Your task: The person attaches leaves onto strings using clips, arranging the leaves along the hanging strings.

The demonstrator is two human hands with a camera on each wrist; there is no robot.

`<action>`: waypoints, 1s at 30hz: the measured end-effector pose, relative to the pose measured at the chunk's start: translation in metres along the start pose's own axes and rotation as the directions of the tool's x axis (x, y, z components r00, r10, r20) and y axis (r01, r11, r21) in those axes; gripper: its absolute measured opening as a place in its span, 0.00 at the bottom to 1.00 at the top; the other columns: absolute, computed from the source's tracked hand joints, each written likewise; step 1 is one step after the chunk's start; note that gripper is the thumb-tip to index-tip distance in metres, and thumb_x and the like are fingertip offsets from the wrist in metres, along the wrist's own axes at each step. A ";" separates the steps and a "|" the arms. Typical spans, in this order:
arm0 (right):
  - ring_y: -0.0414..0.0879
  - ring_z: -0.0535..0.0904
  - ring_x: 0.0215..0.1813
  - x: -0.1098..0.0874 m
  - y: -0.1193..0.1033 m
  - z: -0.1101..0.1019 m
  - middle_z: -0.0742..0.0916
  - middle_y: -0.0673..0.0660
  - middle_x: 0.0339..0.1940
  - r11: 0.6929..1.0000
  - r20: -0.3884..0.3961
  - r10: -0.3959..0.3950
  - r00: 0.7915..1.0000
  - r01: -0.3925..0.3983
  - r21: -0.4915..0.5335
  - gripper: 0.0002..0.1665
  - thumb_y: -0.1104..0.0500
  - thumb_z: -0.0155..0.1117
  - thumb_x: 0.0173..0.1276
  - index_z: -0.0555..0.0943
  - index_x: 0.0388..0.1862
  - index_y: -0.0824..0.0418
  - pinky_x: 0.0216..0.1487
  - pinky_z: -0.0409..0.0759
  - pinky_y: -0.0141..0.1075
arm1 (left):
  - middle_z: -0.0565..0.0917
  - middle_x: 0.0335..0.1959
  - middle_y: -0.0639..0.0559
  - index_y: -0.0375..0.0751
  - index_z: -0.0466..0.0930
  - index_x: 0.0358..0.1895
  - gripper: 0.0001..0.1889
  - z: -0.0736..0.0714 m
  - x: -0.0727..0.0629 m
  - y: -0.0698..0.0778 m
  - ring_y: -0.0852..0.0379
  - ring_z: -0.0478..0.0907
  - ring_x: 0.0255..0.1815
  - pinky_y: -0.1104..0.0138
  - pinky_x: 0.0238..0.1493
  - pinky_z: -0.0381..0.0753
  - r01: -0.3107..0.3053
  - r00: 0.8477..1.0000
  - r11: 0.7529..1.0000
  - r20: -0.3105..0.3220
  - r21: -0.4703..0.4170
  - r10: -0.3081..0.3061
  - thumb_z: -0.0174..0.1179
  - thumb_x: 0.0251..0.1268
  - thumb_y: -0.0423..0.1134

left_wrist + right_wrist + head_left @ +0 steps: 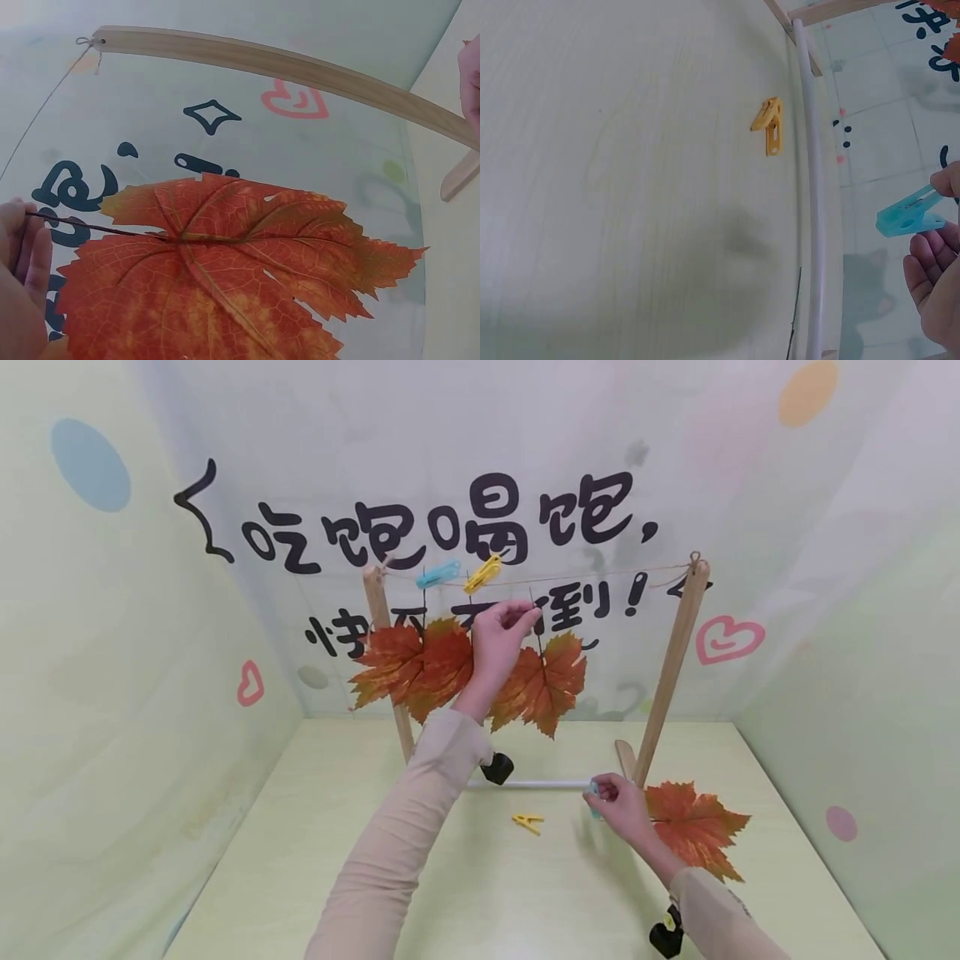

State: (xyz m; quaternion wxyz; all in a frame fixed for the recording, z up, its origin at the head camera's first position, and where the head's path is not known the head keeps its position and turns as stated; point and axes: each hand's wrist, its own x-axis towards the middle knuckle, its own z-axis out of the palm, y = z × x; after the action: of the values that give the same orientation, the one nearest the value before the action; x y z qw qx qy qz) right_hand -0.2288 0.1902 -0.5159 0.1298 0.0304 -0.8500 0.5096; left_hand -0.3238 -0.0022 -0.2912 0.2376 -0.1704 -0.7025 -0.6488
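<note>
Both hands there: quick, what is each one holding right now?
Left hand: closed, pinching the stem of an orange-red leaf.
Right hand: closed, holding a light blue clothespin.

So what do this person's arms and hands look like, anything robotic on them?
Nothing robotic that I can see: the left hand and right hand are bare, without gloves. The left sleeve and right sleeve are light beige, the left one creased. Small black devices show beside the left cuff and below the right cuff.

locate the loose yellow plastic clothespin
In the head view, the clothespin lies on the pale table, left of the right hand, in front of the white rod.
</note>
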 end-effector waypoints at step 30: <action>0.40 0.74 0.33 0.052 -0.195 -0.082 0.81 0.71 0.35 0.967 -0.042 -0.249 0.968 0.251 0.053 0.17 0.71 0.62 0.56 0.75 0.44 0.78 0.36 0.72 0.17 | 0.84 0.33 0.46 0.36 0.84 0.37 0.12 -0.006 0.015 0.015 0.58 0.78 0.31 0.72 0.35 0.79 0.046 0.997 0.999 -0.054 0.008 -0.046 0.65 0.53 0.40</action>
State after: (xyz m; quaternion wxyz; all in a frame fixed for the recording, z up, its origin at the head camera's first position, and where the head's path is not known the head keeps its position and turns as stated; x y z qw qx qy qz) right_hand -0.2276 0.1730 -0.2986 0.2070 0.1319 -0.8219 0.5140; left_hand -0.3272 -0.0079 -0.2704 0.2421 -0.1356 -0.7025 -0.6553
